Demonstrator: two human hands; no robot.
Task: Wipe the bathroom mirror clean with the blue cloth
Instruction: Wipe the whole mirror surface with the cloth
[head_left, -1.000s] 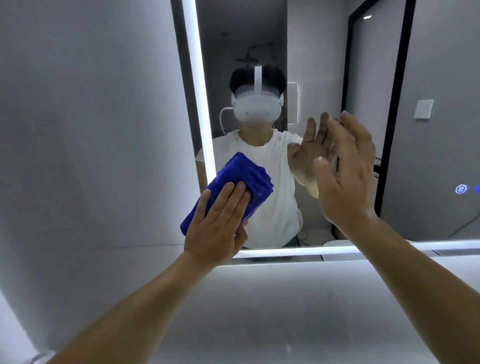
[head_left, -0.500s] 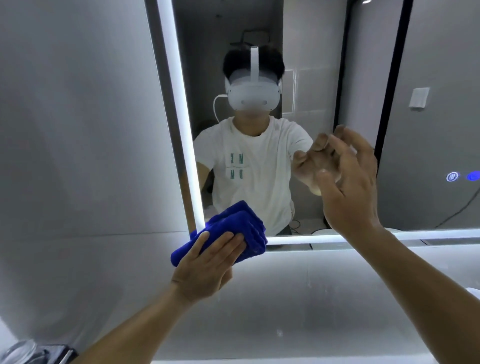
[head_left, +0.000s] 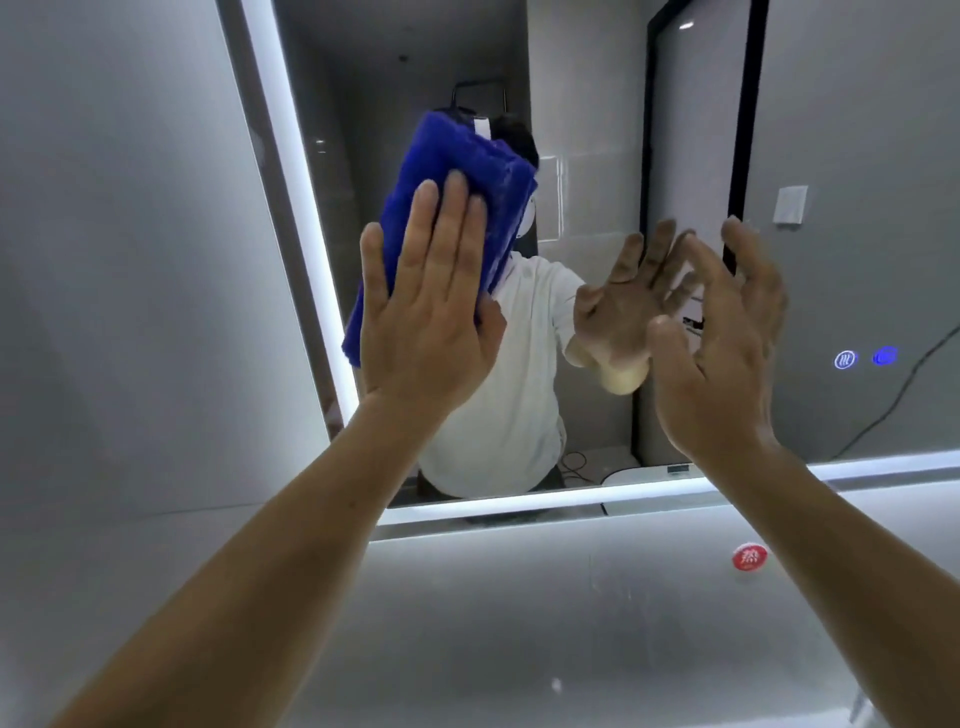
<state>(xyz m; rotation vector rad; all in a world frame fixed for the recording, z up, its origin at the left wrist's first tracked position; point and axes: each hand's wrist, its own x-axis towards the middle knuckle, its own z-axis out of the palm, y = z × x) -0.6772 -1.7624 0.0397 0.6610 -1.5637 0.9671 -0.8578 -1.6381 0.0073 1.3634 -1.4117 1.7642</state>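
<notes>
The left hand (head_left: 426, 322) lies flat on the blue cloth (head_left: 467, 156), fingers straight and close together, pressing it against the mirror (head_left: 597, 104). It pushes rather than clasps, with only the thumb tucked at the cloth's right edge. The cloth is folded into a thick pad, tilted, and sits on the left part of the glass, just inside the lit strip (head_left: 291, 182) that runs down the mirror's left side. Its upper end reaches well above the fingertips.

The right hand (head_left: 727, 353) is raised to the right of the cloth, fingers spread and loosely bent, holding nothing. It is very near the glass, with its reflection close in front of it, but I cannot tell whether it touches.

Two small blue icons (head_left: 865, 358) glow at the mirror's right side. Below the lit lower edge, a round red sticker (head_left: 749, 557) sits on the grey wall (head_left: 519, 623).
</notes>
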